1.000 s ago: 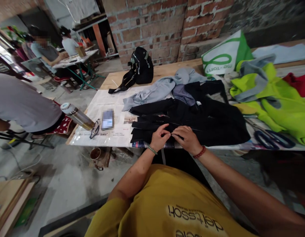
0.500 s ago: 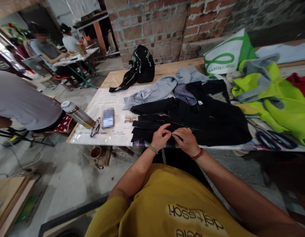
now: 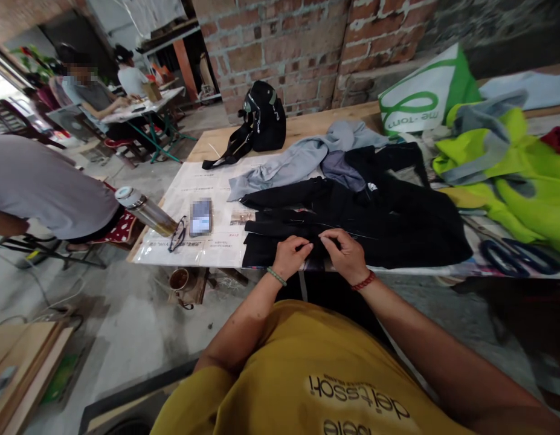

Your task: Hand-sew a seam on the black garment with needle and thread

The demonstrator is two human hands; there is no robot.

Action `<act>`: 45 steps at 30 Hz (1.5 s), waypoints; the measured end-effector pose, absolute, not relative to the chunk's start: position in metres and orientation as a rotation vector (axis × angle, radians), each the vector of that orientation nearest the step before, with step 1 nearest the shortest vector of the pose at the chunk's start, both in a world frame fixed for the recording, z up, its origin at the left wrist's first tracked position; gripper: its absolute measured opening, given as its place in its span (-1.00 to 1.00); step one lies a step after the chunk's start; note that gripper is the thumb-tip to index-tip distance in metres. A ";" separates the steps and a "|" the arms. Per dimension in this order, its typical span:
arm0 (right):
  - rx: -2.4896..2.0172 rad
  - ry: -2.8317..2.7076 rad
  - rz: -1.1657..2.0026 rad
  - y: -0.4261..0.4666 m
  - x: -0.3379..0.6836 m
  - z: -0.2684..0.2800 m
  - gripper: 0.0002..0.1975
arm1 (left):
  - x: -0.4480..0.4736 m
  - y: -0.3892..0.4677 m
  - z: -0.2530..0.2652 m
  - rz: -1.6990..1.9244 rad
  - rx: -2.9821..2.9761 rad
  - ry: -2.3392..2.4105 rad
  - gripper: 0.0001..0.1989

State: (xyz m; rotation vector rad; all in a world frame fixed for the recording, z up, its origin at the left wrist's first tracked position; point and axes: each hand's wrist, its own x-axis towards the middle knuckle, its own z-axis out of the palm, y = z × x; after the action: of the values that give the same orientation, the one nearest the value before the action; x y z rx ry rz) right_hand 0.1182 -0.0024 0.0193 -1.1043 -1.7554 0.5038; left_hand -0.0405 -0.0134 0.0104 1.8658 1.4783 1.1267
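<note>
My left hand (image 3: 290,257), with a green bead bracelet at the wrist, is pinched closed over the near edge of a black garment (image 3: 402,232). Whatever its fingertips hold is too small to make out. Just to the right, my right hand (image 3: 345,254), wearing a red bracelet, is also in a pinch, its thumb and forefinger pressed together. A thin thread or needle may be between them, but I cannot see it. A short gap separates the two hands. The garment lies spread on the table beneath and beyond them, a small white logo near its top.
Newspaper covers the table (image 3: 207,257). On its left lie a phone (image 3: 200,216), glasses (image 3: 177,234) and a flask (image 3: 146,210). Grey cloth (image 3: 280,166) and a black bag (image 3: 267,118) lie behind; scissors (image 3: 518,257) and yellow-green clothing (image 3: 528,181) are right. A person (image 3: 48,187) sits at left.
My hands, which met at the fingertips, have drawn apart slightly, the right one moving right and the left one a little left. The garment stays in place on the table.
</note>
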 end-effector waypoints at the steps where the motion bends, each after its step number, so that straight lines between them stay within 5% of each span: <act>1: -1.060 -1.810 0.459 -0.002 0.118 0.020 -0.87 | -0.040 -0.013 0.008 1.146 1.856 1.467 -0.88; 6: -0.950 -2.079 0.374 0.003 0.119 0.021 -0.87 | -0.035 -0.012 0.002 1.081 1.940 1.472 -0.89; 14: -1.188 -1.444 0.896 0.005 0.106 0.024 -0.87 | -0.040 -0.013 0.002 1.112 1.965 1.440 -0.82; 23: -1.194 -1.748 0.850 0.000 0.118 0.022 -0.88 | -0.039 -0.016 0.003 1.043 2.028 1.501 -0.84; 34: -1.091 -1.192 0.920 0.025 0.121 0.034 -0.93 | -0.041 -0.017 -0.003 1.051 2.075 1.404 -0.84; 38: -1.077 -1.375 0.993 0.025 0.131 0.053 -0.91 | -0.041 -0.017 -0.001 1.087 2.015 1.354 -0.82; 45: -0.871 -1.181 1.919 -0.002 0.117 0.074 -0.78 | -0.044 -0.017 0.001 1.120 1.990 1.297 -0.75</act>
State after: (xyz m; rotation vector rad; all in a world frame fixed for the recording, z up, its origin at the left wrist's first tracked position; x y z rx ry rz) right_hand 0.1170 -0.0020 0.0738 -0.8712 -1.1811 1.9191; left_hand -0.0444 -0.0165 0.0014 1.9897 1.2966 1.1204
